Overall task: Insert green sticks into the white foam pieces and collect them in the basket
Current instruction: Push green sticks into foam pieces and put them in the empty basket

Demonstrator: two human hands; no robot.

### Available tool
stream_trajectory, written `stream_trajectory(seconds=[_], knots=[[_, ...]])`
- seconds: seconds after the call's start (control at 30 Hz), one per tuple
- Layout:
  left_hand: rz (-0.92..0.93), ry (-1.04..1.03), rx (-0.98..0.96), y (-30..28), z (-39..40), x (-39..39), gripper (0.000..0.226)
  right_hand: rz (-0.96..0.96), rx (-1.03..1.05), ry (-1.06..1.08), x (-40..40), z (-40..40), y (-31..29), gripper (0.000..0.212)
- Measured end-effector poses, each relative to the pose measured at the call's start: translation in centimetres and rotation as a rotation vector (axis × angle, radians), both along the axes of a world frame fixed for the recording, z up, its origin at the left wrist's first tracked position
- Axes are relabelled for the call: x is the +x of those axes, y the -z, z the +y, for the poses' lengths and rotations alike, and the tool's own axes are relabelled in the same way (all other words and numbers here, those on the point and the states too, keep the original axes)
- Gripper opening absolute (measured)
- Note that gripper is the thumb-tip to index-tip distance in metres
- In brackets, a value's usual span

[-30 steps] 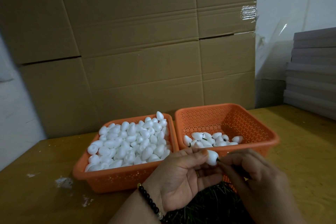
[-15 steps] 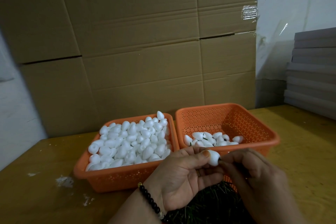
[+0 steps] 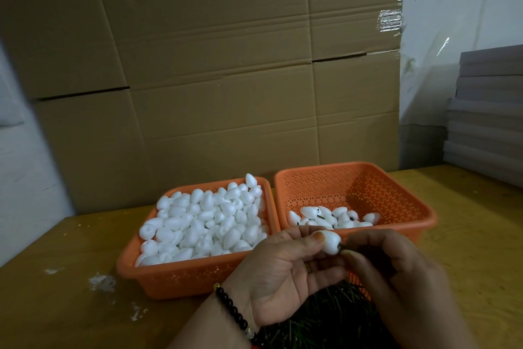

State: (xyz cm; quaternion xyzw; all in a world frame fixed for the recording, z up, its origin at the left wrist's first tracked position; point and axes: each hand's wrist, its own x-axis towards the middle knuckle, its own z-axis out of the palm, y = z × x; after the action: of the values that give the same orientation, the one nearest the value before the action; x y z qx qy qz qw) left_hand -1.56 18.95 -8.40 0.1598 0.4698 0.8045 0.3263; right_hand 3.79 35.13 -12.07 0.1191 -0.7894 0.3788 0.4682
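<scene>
From where I watch, not much has moved in the last second. The stick [image 3: 343, 246] showed a bit more of its dark end then; now only a tiny bit peeks out, so I think it has gone deeper into the foam [image 3: 329, 241]. That means this piece is nearly done and should soon go in the basket.

Going left to right: there are white crumbs [image 3: 102, 282] on the table [image 3: 56, 306], in a few small patches. Next comes the left basket [image 3: 181, 278], heaped full of plain foam pieces [image 3: 203, 221]. I cannot count them all; there are many dozens. Then comes my left hand [image 3: 283, 269], palm up, with a black bead band [image 3: 232, 309] on the wrist. Its thumb and fingers pinch the one foam piece, held in the air just in front of the right basket [image 3: 396, 207].

That right basket holds the done pieces [image 3: 331, 218], about fifteen, some with green ends showing. So there are two baskets.

Under my hands lies a dark pile of sticks [image 3: 331, 317], too many to count.

Last, my right hand [image 3: 396, 272] is curled, and its fingertips pinch the stick right at the foam. Behind it all stand big brown boxes [image 3: 226, 79], and grey boards [image 3: 489, 111] are stacked at the far right.
</scene>
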Motion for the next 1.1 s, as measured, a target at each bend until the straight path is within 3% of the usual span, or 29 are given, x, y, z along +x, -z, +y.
stream_trajectory(seconds=[0.2, 0.33, 0.53, 0.73, 0.97, 1.1], knots=[[0.001, -0.017, 0.005, 0.1, 0.1, 0.1, 0.013, 0.005, -0.003, -0.010, 0.0, 0.1, 0.2, 0.011], [0.006, -0.019, -0.002, 0.0, 0.1, 0.2, 0.012, 0.003, 0.019, 0.003, -0.1, 0.1, 0.1, 0.010], [0.007, -0.024, -0.007, 0.3, 0.1, 0.0, 0.032, 0.025, 0.045, 0.020, 0.0, 0.1, 0.0, 0.012], [0.012, 0.008, 0.010, 0.4, -0.1, -0.1, 0.023, 0.007, 0.047, 0.015, 0.0, 0.1, 0.0, 0.009], [0.019, 0.017, -0.025, 0.5, -0.4, -0.7, 0.030, -0.017, -0.068, -0.083, 0.2, -0.5, 0.0, 0.027], [-0.018, 0.041, 0.088, 0.2, -1.3, -1.3, 0.026, -0.036, -0.129, -0.157, 0.4, -0.6, -0.1, 0.036]])
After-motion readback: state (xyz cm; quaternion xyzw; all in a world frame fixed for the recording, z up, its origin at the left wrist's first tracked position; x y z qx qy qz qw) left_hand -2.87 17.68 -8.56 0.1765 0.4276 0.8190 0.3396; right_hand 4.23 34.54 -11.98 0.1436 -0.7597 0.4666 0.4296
